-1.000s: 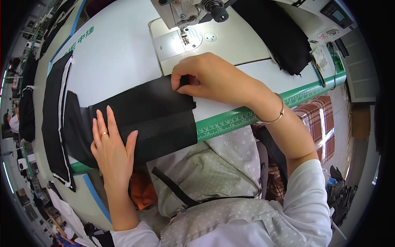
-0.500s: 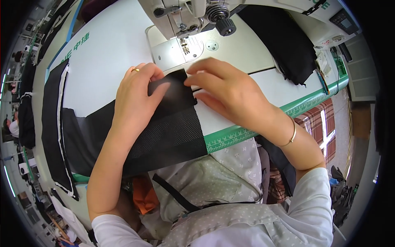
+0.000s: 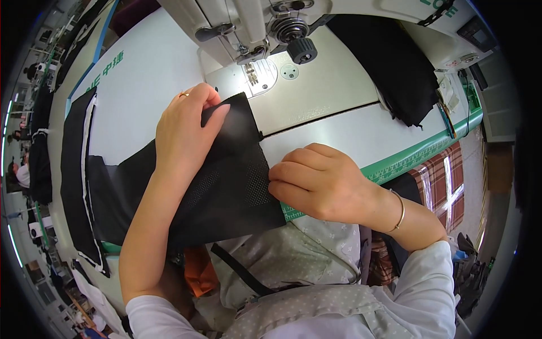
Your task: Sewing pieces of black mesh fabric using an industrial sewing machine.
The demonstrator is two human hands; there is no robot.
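A black fabric piece (image 3: 228, 175) with perforated mesh patches lies across the front of the sewing table, its lower edge overhanging the table edge. My left hand (image 3: 183, 130) is on its upper part, thumb and fingers closed on the cloth near the top edge. At the fabric's right edge, beside a mesh patch, my right hand (image 3: 324, 181) has its fingers curled together against the cloth; the fingertips are partly hidden. Just beyond the fabric are the needle plate (image 3: 261, 76) and the sewing machine head (image 3: 243, 28).
A stack of black cloth (image 3: 384, 62) lies under the machine arm at the right. To the left rests a black strip with a white edge (image 3: 79, 175). A green ruler edge (image 3: 406, 152) borders the table front. Small tools (image 3: 447, 120) sit at the right corner.
My right hand has come down from the fabric's top corner to its right edge, fingers now curled. The upper flap lies flatter. My left hand stays nearly in place.
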